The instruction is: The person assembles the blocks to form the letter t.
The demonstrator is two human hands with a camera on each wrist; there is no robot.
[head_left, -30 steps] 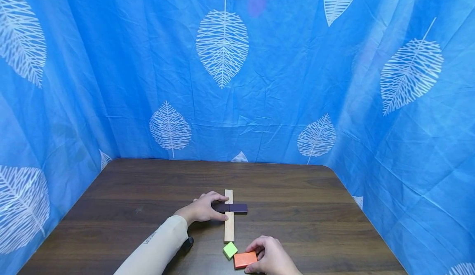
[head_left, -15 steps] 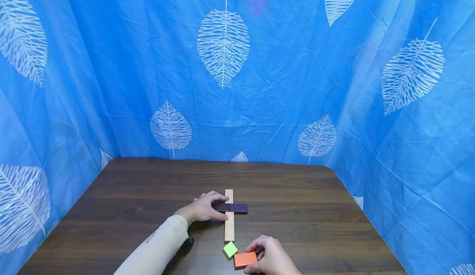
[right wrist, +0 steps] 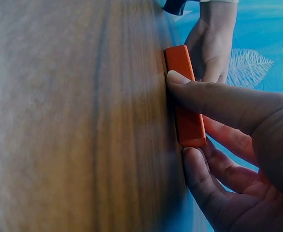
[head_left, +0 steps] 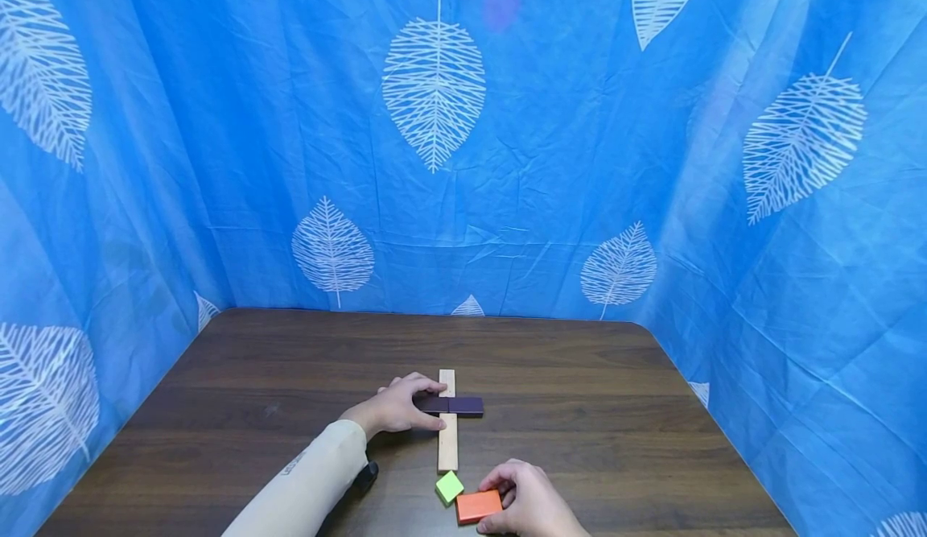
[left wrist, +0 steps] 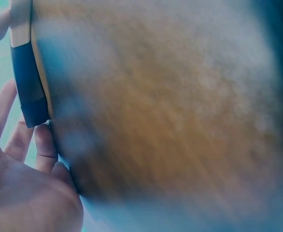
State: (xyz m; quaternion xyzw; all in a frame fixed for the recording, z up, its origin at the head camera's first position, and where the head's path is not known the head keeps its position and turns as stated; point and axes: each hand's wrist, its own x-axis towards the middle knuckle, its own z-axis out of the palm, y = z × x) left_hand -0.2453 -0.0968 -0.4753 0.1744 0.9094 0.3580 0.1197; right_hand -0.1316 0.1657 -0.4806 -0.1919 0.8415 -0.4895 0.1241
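Note:
Pale wooden blocks (head_left: 447, 447) form a line running away from me on the table. Dark purple blocks (head_left: 466, 407), with a seam between them, cross that line. My left hand (head_left: 397, 406) reaches around the left end of the dark crosspiece, thumb and forefinger spread, their tips at the pale wood on either side. In the left wrist view its fingers lie fairly straight by the dark block (left wrist: 29, 82). At the near end, a lime green block (head_left: 449, 489) sits turned at an angle. My right hand (head_left: 532, 498) grips an orange block (head_left: 479, 508) between thumb and fingers, flat on the table.
The dark wood-grain table (head_left: 290, 360) is bordered at the back and sides by a blue curtain (head_left: 521, 142) with white leaf prints. A black object (head_left: 365, 477) shows beneath the left forearm's pale sleeve (head_left: 307, 472).

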